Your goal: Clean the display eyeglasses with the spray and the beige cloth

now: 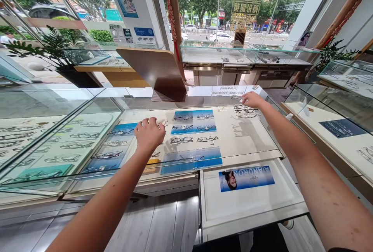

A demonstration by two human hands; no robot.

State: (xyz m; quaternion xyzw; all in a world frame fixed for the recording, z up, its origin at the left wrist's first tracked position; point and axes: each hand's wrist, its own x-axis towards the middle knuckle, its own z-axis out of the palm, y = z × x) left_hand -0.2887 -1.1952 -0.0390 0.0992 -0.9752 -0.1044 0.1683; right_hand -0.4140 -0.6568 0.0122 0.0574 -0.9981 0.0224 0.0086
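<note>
My left hand is over the glass top of the display counter, its fingers curled round a crumpled white cloth. Whether it is cloth or tissue is hard to tell. Toward the far right of the glass, my right hand pinches the edge of a pair of eyeglasses. Just below that hand, several more dark-framed glasses lie close together. Under the glass, between my hands, rows of glasses rest on and around a blue display card.
A drawer stands pulled out on my side, with a blue printed card inside. A brown-backed tabletop mirror stands at the counter's far edge. Other glass showcases flank it left and right. A potted plant is at far left.
</note>
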